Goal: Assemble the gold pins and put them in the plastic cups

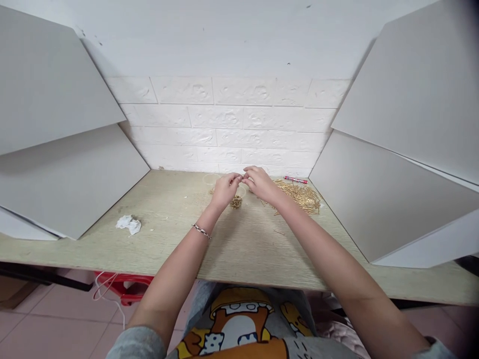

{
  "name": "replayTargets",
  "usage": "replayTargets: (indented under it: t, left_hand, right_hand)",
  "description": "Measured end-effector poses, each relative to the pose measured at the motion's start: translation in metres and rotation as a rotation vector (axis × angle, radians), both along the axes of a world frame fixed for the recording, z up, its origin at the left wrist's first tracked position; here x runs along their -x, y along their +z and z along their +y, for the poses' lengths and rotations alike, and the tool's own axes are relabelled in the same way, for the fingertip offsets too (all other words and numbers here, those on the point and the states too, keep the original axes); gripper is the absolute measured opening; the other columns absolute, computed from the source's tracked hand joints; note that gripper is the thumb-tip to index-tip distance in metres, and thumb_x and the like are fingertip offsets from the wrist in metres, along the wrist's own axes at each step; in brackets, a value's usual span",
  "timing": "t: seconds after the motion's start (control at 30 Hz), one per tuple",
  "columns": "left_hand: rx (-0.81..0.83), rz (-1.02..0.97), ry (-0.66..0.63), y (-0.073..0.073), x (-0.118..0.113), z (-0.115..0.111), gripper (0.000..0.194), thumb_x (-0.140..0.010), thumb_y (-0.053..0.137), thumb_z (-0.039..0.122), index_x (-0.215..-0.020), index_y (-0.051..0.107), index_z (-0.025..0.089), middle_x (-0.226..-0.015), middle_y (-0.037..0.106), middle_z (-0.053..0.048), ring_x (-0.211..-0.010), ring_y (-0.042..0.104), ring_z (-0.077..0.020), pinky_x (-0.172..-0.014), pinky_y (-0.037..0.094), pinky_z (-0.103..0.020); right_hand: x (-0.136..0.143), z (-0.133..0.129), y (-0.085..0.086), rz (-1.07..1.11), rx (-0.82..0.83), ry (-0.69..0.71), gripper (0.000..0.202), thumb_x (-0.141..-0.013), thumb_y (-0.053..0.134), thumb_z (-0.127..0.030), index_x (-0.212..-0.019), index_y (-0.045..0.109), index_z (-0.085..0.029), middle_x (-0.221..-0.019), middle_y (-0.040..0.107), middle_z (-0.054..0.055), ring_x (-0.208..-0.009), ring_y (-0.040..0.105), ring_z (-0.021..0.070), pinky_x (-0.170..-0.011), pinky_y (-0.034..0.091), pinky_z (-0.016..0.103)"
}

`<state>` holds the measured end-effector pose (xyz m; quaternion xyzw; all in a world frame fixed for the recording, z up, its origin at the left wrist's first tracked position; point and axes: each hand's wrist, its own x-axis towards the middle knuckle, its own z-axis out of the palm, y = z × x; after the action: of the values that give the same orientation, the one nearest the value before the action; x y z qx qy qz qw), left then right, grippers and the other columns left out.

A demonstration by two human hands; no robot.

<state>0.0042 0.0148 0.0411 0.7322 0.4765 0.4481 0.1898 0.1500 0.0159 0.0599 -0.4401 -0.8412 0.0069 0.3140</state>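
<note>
My left hand (pixel 225 190) and my right hand (pixel 260 182) meet above the table near the wall, fingertips pinched together around something too small to make out. Just below them, a small cluster of gold-brown pieces (pixel 236 202) lies on the wooden table (pixel 239 249). To the right of my right hand spreads a pile of thin gold sticks (pixel 301 198), partly covered by my right forearm. Behind the hands, a clear round rim (pixel 211 178) shows faintly. A single thin stick (pixel 279 232) rests nearer the front.
A red marker-like tube (pixel 295 179) lies behind the pile. Crumpled white tissue (pixel 129 224) sits at the left. Grey-white panels (pixel 71 174) (pixel 392 189) lean on both sides, with a white brick-pattern wall (pixel 232 117) behind. Below the table edge is a red stool (pixel 127 286).
</note>
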Motion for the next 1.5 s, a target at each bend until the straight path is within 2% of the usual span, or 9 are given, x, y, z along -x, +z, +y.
replayTargets:
  t: [0.3, 0.43, 0.57, 0.67, 0.77, 1.0, 1.1, 1.27, 1.5]
  left_hand:
    - [0.121, -0.206, -0.135, 0.005, -0.003, -0.006, 0.027, -0.08, 0.041, 0.034, -0.079, 0.059, 0.015, -0.078, 0.063, -0.003, -0.061, 0.055, -0.0098, -0.062, 0.044, -0.022]
    - [0.117, -0.143, -0.105, 0.003, -0.005, -0.006, 0.026, -0.08, 0.041, 0.034, -0.08, 0.058, 0.016, -0.074, 0.062, -0.002, -0.061, 0.056, -0.0103, -0.06, 0.043, -0.022]
    - [0.092, -0.047, -0.042, 0.003, -0.006, -0.008, 0.026, -0.08, 0.041, 0.036, -0.079, 0.059, 0.017, -0.073, 0.062, -0.002, -0.065, 0.056, -0.0123, -0.061, 0.043, -0.023]
    - [0.077, -0.013, -0.021, 0.005, -0.007, -0.011, 0.025, -0.08, 0.04, 0.032, -0.076, 0.059, 0.017, -0.074, 0.062, -0.002, -0.068, 0.056, -0.013, -0.064, 0.043, -0.024]
    - [0.079, 0.008, -0.069, 0.007, -0.008, -0.013, 0.024, -0.081, 0.038, 0.03, -0.077, 0.058, 0.017, -0.078, 0.062, -0.002, -0.071, 0.056, -0.013, -0.066, 0.043, -0.024]
    - [0.01, 0.065, -0.173, 0.006, -0.009, -0.015, 0.023, -0.083, 0.036, 0.029, -0.078, 0.055, 0.017, -0.079, 0.061, -0.001, -0.073, 0.055, -0.0116, -0.07, 0.042, -0.023]
    - [-0.007, 0.088, -0.169, 0.006, -0.01, -0.016, 0.023, -0.083, 0.036, 0.029, -0.077, 0.055, 0.018, -0.077, 0.06, -0.001, -0.072, 0.054, -0.0117, -0.07, 0.041, -0.022]
    - [-0.015, 0.131, -0.176, 0.006, -0.01, -0.017, 0.025, -0.083, 0.035, 0.03, -0.077, 0.056, 0.018, -0.075, 0.059, -0.001, -0.071, 0.052, -0.0121, -0.071, 0.041, -0.023]
    - [-0.04, 0.14, -0.201, 0.004, -0.011, -0.016, 0.023, -0.083, 0.036, 0.028, -0.079, 0.057, 0.018, -0.077, 0.059, -0.001, -0.073, 0.053, -0.012, -0.07, 0.04, -0.022]
  right_hand:
    - [0.002, -0.017, 0.001, -0.061, -0.174, -0.073, 0.019, -0.085, 0.04, -0.023, -0.085, 0.056, -0.014, -0.107, 0.054, 0.011, -0.1, 0.044, 0.0225, -0.087, 0.035, 0.034]
    - [0.001, -0.019, -0.003, -0.084, -0.191, -0.081, 0.016, -0.084, 0.041, -0.023, -0.084, 0.055, -0.015, -0.106, 0.055, 0.012, -0.098, 0.045, 0.0235, -0.086, 0.035, 0.035]
    - [0.0, -0.017, -0.012, 0.118, -0.142, -0.051, 0.013, -0.083, 0.04, -0.022, -0.083, 0.051, -0.017, -0.098, 0.055, 0.01, -0.095, 0.047, 0.0208, -0.083, 0.036, 0.033]
    - [-0.001, -0.016, -0.017, 0.382, -0.012, -0.052, 0.009, -0.081, 0.039, -0.023, -0.081, 0.047, -0.018, -0.086, 0.054, 0.005, -0.083, 0.05, 0.0166, -0.076, 0.038, 0.029]
    - [-0.002, -0.014, -0.02, 0.62, 0.235, -0.012, 0.011, -0.08, 0.037, -0.03, -0.075, 0.041, -0.02, -0.066, 0.047, -0.002, -0.06, 0.046, 0.0118, -0.06, 0.038, 0.024]
    - [-0.005, -0.014, -0.015, 0.937, 0.615, 0.109, 0.025, -0.078, 0.039, -0.039, -0.062, 0.034, -0.02, -0.046, 0.027, -0.008, -0.039, 0.025, 0.0063, -0.04, 0.021, 0.02]
    - [-0.007, -0.015, -0.015, 0.93, 0.632, 0.112, 0.033, -0.077, 0.042, -0.045, -0.058, 0.034, -0.019, -0.046, 0.026, -0.007, -0.038, 0.022, 0.0055, -0.039, 0.018, 0.02]
    - [-0.01, -0.013, -0.02, 0.783, 0.492, 0.106, 0.047, -0.074, 0.041, -0.061, -0.055, 0.034, -0.019, -0.045, 0.03, -0.006, -0.04, 0.026, 0.0064, -0.04, 0.022, 0.021]
    - [-0.008, -0.015, -0.02, 0.732, 0.453, 0.091, 0.049, -0.075, 0.037, -0.064, -0.056, 0.038, -0.019, -0.045, 0.032, -0.005, -0.04, 0.03, 0.0075, -0.041, 0.026, 0.022]
